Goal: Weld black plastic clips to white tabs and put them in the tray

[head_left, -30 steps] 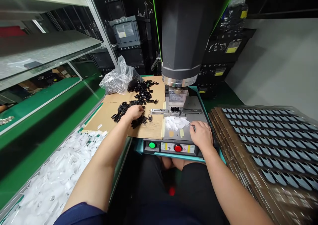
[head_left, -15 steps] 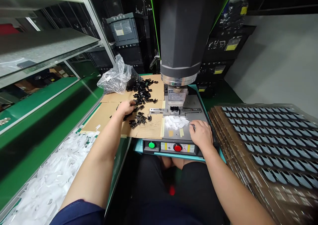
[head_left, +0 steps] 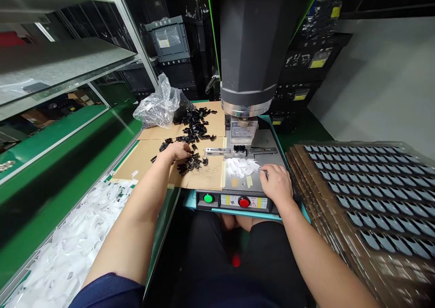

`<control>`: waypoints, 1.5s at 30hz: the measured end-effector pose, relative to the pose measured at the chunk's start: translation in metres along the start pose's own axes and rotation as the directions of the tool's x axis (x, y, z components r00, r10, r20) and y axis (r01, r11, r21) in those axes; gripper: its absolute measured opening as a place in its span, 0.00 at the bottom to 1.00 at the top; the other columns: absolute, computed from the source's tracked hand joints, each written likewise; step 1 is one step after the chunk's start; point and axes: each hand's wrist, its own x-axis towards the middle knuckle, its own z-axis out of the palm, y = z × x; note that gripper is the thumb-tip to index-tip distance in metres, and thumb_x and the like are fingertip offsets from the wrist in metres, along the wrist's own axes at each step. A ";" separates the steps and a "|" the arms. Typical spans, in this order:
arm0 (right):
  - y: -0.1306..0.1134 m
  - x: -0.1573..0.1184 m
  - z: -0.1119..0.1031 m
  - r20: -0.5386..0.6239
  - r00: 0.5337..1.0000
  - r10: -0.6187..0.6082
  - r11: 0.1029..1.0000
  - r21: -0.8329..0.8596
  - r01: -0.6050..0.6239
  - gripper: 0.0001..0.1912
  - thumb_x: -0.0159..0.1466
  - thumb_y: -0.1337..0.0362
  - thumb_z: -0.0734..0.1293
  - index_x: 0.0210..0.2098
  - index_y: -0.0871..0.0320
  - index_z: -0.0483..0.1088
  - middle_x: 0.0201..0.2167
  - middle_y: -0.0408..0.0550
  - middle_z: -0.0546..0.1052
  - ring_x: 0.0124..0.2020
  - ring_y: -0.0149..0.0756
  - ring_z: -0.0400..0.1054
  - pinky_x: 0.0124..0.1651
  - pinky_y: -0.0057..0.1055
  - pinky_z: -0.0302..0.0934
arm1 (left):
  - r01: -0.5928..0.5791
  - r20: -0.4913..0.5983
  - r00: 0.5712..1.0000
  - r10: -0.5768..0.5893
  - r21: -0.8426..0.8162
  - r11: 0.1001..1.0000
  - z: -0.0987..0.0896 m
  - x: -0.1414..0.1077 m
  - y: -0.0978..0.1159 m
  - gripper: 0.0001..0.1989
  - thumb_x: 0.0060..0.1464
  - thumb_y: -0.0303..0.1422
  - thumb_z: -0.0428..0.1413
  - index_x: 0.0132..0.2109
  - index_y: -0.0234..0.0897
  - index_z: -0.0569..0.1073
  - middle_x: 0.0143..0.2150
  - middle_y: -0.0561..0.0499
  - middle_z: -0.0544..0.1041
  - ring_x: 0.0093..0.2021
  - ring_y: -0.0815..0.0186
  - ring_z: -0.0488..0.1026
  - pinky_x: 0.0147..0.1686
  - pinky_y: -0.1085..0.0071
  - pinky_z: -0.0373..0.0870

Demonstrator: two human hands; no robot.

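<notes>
My left hand (head_left: 181, 151) is over the cardboard, its fingers closed among small black parts (head_left: 194, 162); what they grip is hidden. On the metal machine bed, my right hand (head_left: 276, 181) is curled at the right end of a pile of white pieces (head_left: 241, 167), and what is between its fingers is too small to name. Behind the white pile, a black part (head_left: 239, 148) sits in the fixture under the machine's press head (head_left: 247, 95). A larger heap of black parts (head_left: 195, 126) lies beyond my left hand.
A clear plastic bag (head_left: 158, 106) stands at the cardboard's back left. White pieces (head_left: 78, 235) cover the green shelf at left. Stacked trays (head_left: 374, 194) of grey-blue parts are at right. Green (head_left: 208, 198) and red (head_left: 244, 202) buttons are on the machine's front.
My left hand has moved a little right and nearer to me, uncovering black parts behind it. My right hand stays almost where it was.
</notes>
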 end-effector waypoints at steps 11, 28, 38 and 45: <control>0.003 0.000 0.002 0.012 1.000 0.005 1.000 0.000 -0.005 0.10 0.71 0.63 0.63 0.44 0.54 0.78 0.47 0.54 0.82 0.50 0.50 0.70 0.54 0.44 0.60 | -0.004 -0.112 0.994 -0.016 -0.172 0.985 0.005 0.010 0.020 0.24 0.64 0.43 0.61 0.63 0.41 0.78 0.57 0.44 0.85 0.54 0.56 0.82 0.54 0.68 0.75; 0.004 0.000 0.004 -0.007 1.000 0.010 1.000 0.029 -0.010 0.10 0.70 0.63 0.64 0.43 0.54 0.79 0.46 0.53 0.83 0.49 0.51 0.70 0.54 0.46 0.60 | -0.023 -0.181 0.983 -0.014 -0.202 0.979 -0.022 -0.038 -0.054 0.16 0.64 0.39 0.60 0.56 0.44 0.83 0.56 0.49 0.86 0.54 0.58 0.82 0.55 0.71 0.76; 0.006 0.000 0.006 -0.009 1.000 -0.001 1.000 0.023 0.001 0.10 0.70 0.63 0.64 0.42 0.54 0.79 0.46 0.53 0.83 0.49 0.50 0.70 0.54 0.45 0.61 | -0.026 -0.226 0.973 0.054 0.124 0.992 0.009 -0.057 -0.051 0.19 0.60 0.45 0.63 0.56 0.47 0.84 0.55 0.44 0.78 0.59 0.51 0.76 0.61 0.63 0.72; 0.004 0.000 0.004 -0.011 1.000 0.009 1.000 0.027 -0.009 0.10 0.70 0.63 0.64 0.42 0.54 0.79 0.45 0.53 0.83 0.49 0.51 0.70 0.54 0.46 0.60 | -0.002 -0.281 0.960 0.020 0.062 0.998 0.025 -0.042 -0.030 0.17 0.65 0.48 0.58 0.50 0.48 0.87 0.55 0.43 0.78 0.61 0.49 0.73 0.65 0.58 0.69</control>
